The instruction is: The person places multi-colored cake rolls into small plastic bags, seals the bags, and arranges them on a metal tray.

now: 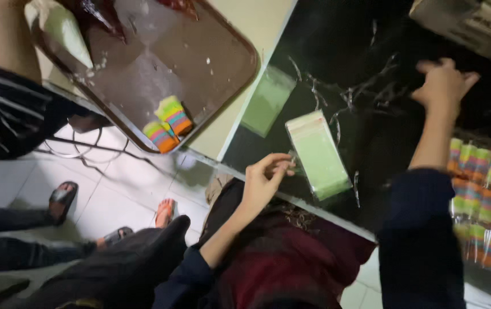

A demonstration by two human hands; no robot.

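My left hand pinches the near corner of a clear plastic bag with a green sheet inside, which lies on the black marble table. My right hand reaches out over the dark tabletop with fingers spread, holding nothing I can see. Both arms wear dark blue sleeves. Rows of wrapped rainbow-striped cakes lie to the right of my right forearm.
A brown tray at the upper left holds two rainbow-striped cake pieces and plastic. Another person's arm in a striped sleeve is at the left. A second green sheet lies on the table. Feet in sandals stand on the tiled floor.
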